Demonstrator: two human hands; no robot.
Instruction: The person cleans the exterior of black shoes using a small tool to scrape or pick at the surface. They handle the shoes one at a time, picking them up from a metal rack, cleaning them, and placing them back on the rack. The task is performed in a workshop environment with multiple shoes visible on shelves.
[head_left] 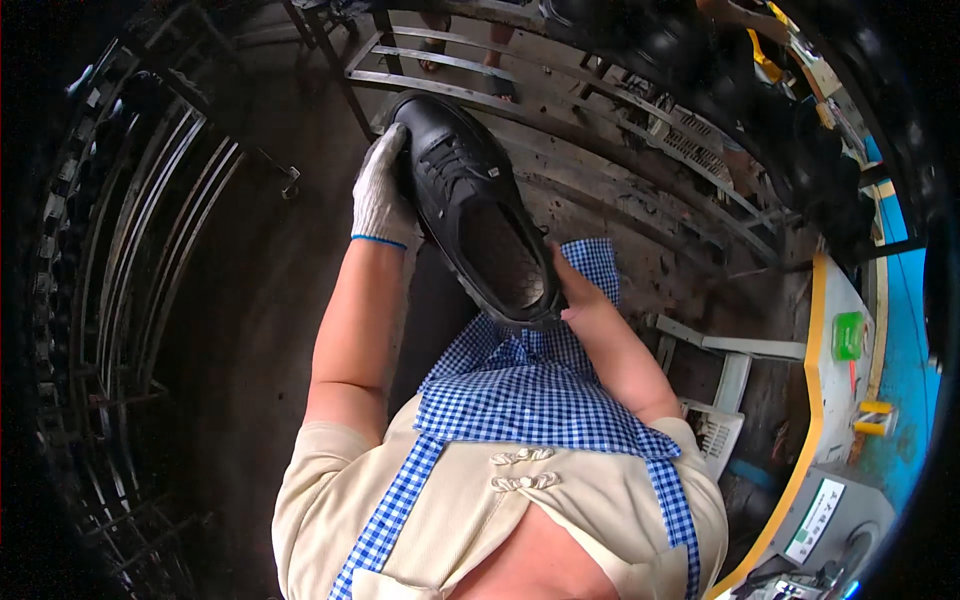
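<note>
A black lace-up shoe [462, 185] is held up in front of me, its toe pointing away and to the left, its opening facing up toward me. My left hand [383, 190], in a white knitted glove with a blue cuff edge, grips the shoe's left side near the toe. At the heel end, my bare right hand [575, 285] holds the shoe from the right; most of its fingers are hidden behind the shoe. A pale patterned insole [520, 285] shows inside the opening. Under the shoe hangs my blue checked apron [540, 395].
Metal racks [170, 230] stand on the left. Long rails of a frame [600, 150] run across the far side and right. Close on my right is a yellow-edged bench [815, 400] with a green container [848, 336]. A person's legs [493, 50] show at the far end.
</note>
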